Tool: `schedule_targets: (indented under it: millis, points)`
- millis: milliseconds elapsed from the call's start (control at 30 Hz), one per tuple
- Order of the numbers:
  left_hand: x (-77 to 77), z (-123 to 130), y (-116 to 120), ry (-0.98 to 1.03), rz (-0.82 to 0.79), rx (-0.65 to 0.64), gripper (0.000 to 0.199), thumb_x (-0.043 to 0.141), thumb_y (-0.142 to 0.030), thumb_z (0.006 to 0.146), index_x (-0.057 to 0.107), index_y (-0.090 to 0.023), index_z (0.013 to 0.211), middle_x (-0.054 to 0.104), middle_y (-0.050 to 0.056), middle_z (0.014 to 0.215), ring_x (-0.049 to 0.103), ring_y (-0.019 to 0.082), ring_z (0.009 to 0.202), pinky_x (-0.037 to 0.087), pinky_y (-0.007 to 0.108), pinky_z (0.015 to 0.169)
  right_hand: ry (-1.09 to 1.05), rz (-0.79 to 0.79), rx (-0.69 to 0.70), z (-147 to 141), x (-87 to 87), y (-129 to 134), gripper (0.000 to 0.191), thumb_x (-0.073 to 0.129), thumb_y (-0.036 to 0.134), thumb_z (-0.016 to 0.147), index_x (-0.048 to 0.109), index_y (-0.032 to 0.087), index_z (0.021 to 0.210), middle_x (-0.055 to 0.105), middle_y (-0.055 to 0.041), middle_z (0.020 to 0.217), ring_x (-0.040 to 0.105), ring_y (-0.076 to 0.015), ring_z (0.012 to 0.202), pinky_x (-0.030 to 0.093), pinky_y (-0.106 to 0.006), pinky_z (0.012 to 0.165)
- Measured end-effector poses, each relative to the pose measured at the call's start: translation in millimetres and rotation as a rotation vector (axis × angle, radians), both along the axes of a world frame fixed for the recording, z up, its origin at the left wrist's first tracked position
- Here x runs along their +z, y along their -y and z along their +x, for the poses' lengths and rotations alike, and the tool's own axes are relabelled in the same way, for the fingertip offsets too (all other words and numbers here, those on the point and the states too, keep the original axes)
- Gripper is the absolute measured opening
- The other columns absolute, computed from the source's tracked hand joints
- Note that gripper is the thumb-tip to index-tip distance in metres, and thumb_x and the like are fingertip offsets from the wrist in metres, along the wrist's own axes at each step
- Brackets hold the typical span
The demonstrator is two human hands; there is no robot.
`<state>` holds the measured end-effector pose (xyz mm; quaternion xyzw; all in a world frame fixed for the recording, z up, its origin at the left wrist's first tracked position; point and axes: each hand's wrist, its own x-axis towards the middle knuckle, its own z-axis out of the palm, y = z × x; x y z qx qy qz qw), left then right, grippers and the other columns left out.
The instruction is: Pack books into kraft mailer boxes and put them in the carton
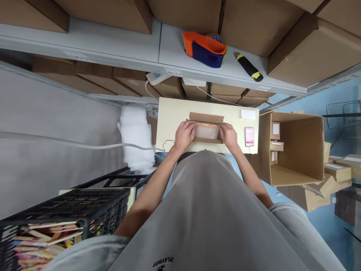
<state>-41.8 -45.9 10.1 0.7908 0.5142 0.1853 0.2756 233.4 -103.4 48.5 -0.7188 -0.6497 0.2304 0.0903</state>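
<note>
A small cardboard box (208,141) lies on the pale yellow table with its long back flap (207,117) raised. Inside it sits a whitish wrapped packet (207,132) with a tan strip along its top. My left hand (184,134) is closed at the left end of the box, fingers curled over the edge beside the packet. At the opposite end, my right hand (229,135) grips in the same way. The fingertips are partly hidden, so I cannot tell how far they reach onto the packet.
A phone (249,136) and a white label stack (248,114) lie on the table (169,116). Right of it stands a large open carton (299,177) with small boxes inside. The shelf above holds an orange-and-blue tape dispenser (207,52) and a utility knife (248,67). White foam wrap (135,139) hangs left; black crate (107,203) below.
</note>
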Motion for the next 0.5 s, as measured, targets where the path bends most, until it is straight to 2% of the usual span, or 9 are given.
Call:
schedule_targets:
  millis: [33,100,167,200,267,333,400,500]
  points:
    - [0.9,-9,5,0.030,0.031,0.081,0.041,0.053,-0.027,0.110,0.075,-0.023,0.144,0.073,0.014,0.148,0.065,0.036,0.138,0.052,0.054,0.124,-0.026,0.072,-0.117,9,-1.3,10,0.039,0.047,0.027,0.114,0.074,0.018,0.141,0.074,-0.0183,0.150,0.066,-0.0338,0.141,0.057,-0.050,0.121]
    - [0.7,-22,14,0.058,0.024,0.199,0.046,0.060,-0.033,0.109,0.067,-0.021,0.153,0.071,0.017,0.147,0.064,0.037,0.138,0.052,0.056,0.123,-0.114,0.105,-0.319,21,-6.3,27,0.043,0.051,0.038,0.113,0.071,0.015,0.143,0.078,-0.0217,0.141,0.072,-0.0359,0.131,0.061,-0.054,0.113]
    - [-1.4,-27,20,0.079,-0.060,0.167,0.057,0.065,-0.040,0.107,0.058,-0.021,0.161,0.072,0.017,0.144,0.067,0.036,0.135,0.054,0.055,0.121,-0.276,0.052,-0.398,24,-12.5,39,0.053,0.055,0.048,0.112,0.065,0.014,0.152,0.081,-0.0208,0.135,0.077,-0.0343,0.120,0.066,-0.054,0.105]
    - [-2.7,-27,23,0.088,-0.112,0.095,0.064,0.067,-0.043,0.106,0.054,-0.021,0.165,0.072,0.016,0.145,0.067,0.035,0.136,0.054,0.054,0.122,-0.361,0.017,-0.372,22,-15.3,43,0.059,0.058,0.052,0.110,0.061,0.016,0.157,0.081,-0.0192,0.137,0.078,-0.0329,0.120,0.066,-0.053,0.106]
    - [-5.1,-24,27,0.081,-0.200,-0.089,0.078,0.074,-0.050,0.102,0.047,-0.022,0.170,0.070,0.016,0.153,0.064,0.036,0.145,0.052,0.054,0.126,-0.445,-0.050,-0.213,14,-19.1,48,0.073,0.071,0.055,0.104,0.053,0.021,0.166,0.078,-0.0163,0.149,0.074,-0.0323,0.135,0.062,-0.052,0.116]
    - [-7.5,-18,28,0.024,-0.242,-0.220,0.088,0.082,-0.049,0.095,0.047,-0.021,0.170,0.065,0.018,0.162,0.056,0.039,0.156,0.046,0.056,0.132,-0.369,-0.128,-0.018,6,-20.8,48,0.085,0.085,0.049,0.096,0.050,0.021,0.169,0.071,-0.0172,0.159,0.066,-0.0350,0.150,0.053,-0.054,0.127]
    - [-10.5,-14,26,-0.037,-0.259,-0.255,0.079,0.080,-0.041,0.096,0.053,-0.018,0.167,0.064,0.020,0.162,0.055,0.040,0.158,0.043,0.055,0.135,-0.229,-0.197,0.093,1,-21.9,45,0.075,0.081,0.039,0.099,0.054,0.018,0.166,0.071,-0.0196,0.159,0.064,-0.0366,0.150,0.049,-0.055,0.130]
    - [-17.3,-10,15,-0.031,-0.258,-0.155,0.062,0.062,-0.030,0.106,0.053,-0.018,0.166,0.065,0.020,0.161,0.060,0.036,0.154,0.047,0.053,0.133,-0.100,-0.198,0.051,2,-26.0,36,0.049,0.057,0.029,0.112,0.060,0.015,0.159,0.076,-0.0195,0.149,0.068,-0.0339,0.142,0.051,-0.052,0.126]
